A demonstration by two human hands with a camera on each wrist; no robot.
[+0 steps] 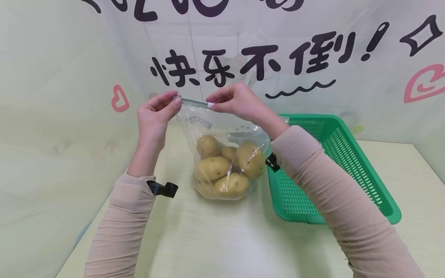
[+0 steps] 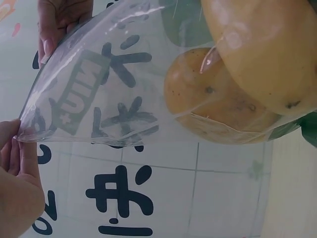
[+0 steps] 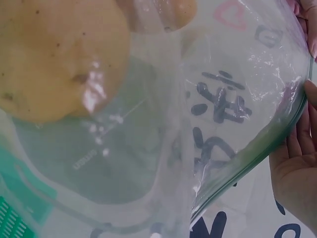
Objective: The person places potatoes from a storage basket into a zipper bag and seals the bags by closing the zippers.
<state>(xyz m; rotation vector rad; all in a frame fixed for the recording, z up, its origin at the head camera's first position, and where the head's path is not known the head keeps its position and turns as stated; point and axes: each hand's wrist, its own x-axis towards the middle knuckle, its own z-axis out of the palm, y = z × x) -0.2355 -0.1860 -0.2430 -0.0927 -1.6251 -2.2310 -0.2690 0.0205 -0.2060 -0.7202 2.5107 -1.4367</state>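
A clear zip bag [image 1: 199, 121] with several potatoes [image 1: 213, 168] in its lower part stands on the table. My left hand [image 1: 156, 112] pinches the left corner of its top edge between thumb and fingers. Farther right along the same zip strip, my right hand [image 1: 240, 102] pinches a small white slider [image 1: 210, 105]. In the left wrist view, the left hand [image 2: 22, 183] grips the bag's corner, and printing shows on the plastic. The right wrist view has the right hand [image 3: 297, 168] at the green zip edge [image 3: 247, 168].
A green perforated basket [image 1: 368, 165] stands to the right of the bag, partly under my right forearm. Behind the table [image 1: 208, 239] hangs a pale sheet [image 1: 222, 34] with large black characters and pink hearts.
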